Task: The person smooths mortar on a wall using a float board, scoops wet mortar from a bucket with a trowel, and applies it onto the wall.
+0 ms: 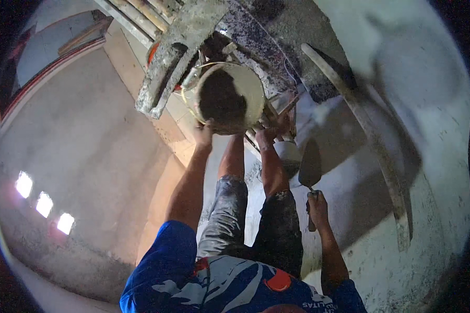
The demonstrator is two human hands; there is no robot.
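My left hand (204, 134) is closed on the near left edge of a round pale bucket (254, 94). The bucket's opening faces up at me, and a thin handle curves along its left side. A dark patch covers much of its inside; whether that is mortar or shadow I cannot tell. On the right, my right hand (317, 204) grips the handle of a pointing trowel, its dark pointed blade (310, 163) upward and apart from the bucket. My legs show between my arms, with the feet just below the bucket.
Beyond the bucket lie a mortar-crusted board (164, 70) and several wooden poles (143, 15). A smaller pale bucket (287, 152) stands beside the trowel blade. A long curved-looking wooden strip (368, 133) crosses the right side near the pale wall (433, 156). A grey plastered wall (83, 141) rises at left.
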